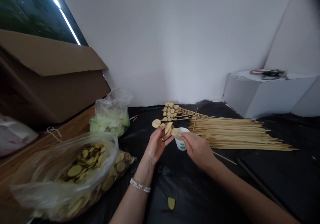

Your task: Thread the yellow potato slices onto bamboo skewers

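Observation:
My left hand (158, 142) is raised over the black table cover with its fingers closed round several round potato slices (168, 126). My right hand (197, 148) is closed on a thin bamboo skewer (224, 158) whose tip points at those slices. A small white paper cup (181, 140) stands just behind and between the two hands. Beyond it lie finished skewers threaded with slices (169, 111) and a large pile of bare bamboo skewers (237, 133).
A clear plastic bag of potato slices (75, 170) lies at the near left. Behind it is a bag of pale green vegetable pieces (111, 117). A cardboard box (50, 80) stands at the left, a white box (262, 93) at the right. One loose slice (171, 203) lies near me.

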Motion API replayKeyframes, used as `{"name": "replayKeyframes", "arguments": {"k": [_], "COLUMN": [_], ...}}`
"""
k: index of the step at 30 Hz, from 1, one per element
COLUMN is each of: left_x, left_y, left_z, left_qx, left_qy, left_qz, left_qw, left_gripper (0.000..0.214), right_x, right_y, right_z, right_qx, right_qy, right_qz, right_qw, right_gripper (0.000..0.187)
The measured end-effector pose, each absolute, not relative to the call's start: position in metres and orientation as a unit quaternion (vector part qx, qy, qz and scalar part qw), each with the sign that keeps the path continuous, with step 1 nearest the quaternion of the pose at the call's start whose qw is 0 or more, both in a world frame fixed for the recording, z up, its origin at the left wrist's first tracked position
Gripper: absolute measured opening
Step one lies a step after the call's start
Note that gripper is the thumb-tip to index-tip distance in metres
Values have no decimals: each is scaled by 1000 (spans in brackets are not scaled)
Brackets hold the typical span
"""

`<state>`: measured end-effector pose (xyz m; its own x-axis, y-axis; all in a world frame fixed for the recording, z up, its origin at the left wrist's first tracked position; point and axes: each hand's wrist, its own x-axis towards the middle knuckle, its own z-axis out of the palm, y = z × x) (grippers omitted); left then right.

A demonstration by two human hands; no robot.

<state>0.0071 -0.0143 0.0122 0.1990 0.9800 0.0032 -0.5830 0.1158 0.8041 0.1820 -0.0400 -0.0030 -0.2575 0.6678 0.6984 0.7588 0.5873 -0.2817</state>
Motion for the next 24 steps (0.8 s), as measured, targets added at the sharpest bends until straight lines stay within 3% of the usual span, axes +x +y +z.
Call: {"name": "replayKeyframes", "arguments": {"k": [13, 18, 24], "left_x": [4, 9, 21], "left_y": [-5, -4, -3], "left_z": [7, -1, -19], "left_qx": [317, 376, 554], "left_qy": [323, 342, 426], "left_qz": [643, 622, 567], "left_qw": [618, 595, 437], "left_gripper": [28, 44, 67], "right_x": [188, 203, 221], "right_y": [-35, -19, 12], "right_z": [-3, -5, -7], "right_qx": [-486, -497, -531], "right_qy": [-781, -742, -671], "right_qz": [-81, -16, 14], "right_qw": [384, 449, 518], "right_gripper": [22, 20, 16]}}
